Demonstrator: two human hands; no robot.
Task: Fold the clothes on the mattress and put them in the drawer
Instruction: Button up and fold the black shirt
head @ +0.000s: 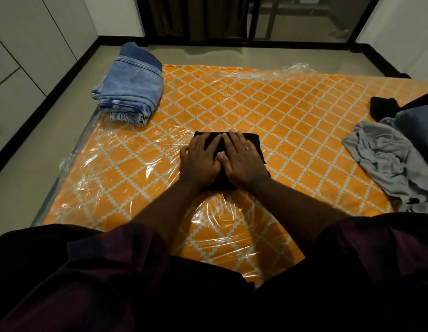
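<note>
Black cloth (255, 141), folded small, mid-mattress (292, 104), pressed flat under both hands. Left hand (199, 161) and right hand (244, 161) open, fingers straight, side by side, pointing away. Long axis hard to judge, mostly covered. Folded jeans (131, 92) stacked at far left corner. Crumpled grey shirt (388, 159) and dark clothes (383, 106) heaped at right edge, partly cut off.

Folded jeans (130, 89) lie far left on mattress (292, 111), loose clothes (388, 159) right.
</note>
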